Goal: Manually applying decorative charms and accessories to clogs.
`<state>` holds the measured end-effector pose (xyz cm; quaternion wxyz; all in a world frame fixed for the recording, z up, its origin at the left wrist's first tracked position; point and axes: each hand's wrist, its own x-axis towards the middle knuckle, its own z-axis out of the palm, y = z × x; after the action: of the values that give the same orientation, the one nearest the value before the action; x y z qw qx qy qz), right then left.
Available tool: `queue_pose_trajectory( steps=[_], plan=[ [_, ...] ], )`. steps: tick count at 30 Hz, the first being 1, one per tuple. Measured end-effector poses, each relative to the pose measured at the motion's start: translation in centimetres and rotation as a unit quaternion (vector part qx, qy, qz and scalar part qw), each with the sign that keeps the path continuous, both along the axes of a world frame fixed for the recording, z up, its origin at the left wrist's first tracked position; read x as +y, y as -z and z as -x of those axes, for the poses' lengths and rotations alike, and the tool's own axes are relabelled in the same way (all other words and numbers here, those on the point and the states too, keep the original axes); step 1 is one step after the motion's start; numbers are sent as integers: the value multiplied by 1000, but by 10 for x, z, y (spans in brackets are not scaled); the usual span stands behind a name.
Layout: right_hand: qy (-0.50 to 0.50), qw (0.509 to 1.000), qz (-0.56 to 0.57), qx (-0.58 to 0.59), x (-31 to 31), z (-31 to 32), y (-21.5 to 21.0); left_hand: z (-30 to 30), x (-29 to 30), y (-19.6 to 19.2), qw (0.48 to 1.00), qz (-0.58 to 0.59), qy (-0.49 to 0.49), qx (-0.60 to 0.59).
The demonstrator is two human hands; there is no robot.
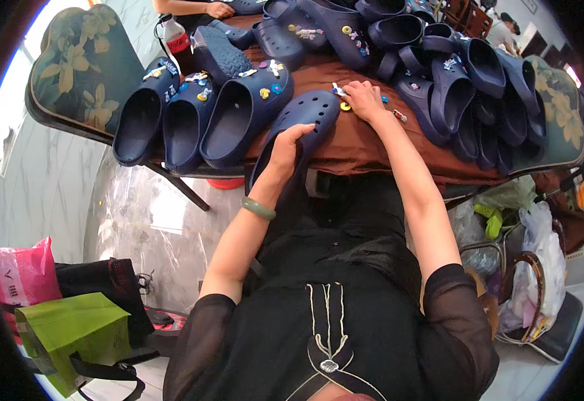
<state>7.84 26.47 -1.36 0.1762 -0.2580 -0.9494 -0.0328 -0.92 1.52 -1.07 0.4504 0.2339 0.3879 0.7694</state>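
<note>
My left hand grips a navy clog by its side at the table's near edge, thumb on top and fingers hidden inside or beneath. The holes in this clog's upper are bare. Just right of its toe, my right hand rests with bent fingertips among small shoe charms on the brown cloth. A white and blue charm lies at its fingertips, with a yellow charm beside it. A red and white charm lies right of the wrist. Whatever the right fingers pinch is hidden.
Navy clogs decorated with charms stand at the left, and a pile of navy clogs fills the right. Behind are a bottle and another person's hand. Patterned chair backs flank the table; bags sit at lower left.
</note>
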Motion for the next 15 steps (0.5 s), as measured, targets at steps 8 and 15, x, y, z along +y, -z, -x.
queue_pose_trajectory(
  steps=[8, 15],
  plan=[
    [-130, 963, -105, 210, -25, -21, -18, 4, 4, 8, 999, 6, 2, 44],
    [-300, 926, -55, 222, -74, -27, -50, 6, 2, 1, 997, 64, 33, 41]
  ],
)
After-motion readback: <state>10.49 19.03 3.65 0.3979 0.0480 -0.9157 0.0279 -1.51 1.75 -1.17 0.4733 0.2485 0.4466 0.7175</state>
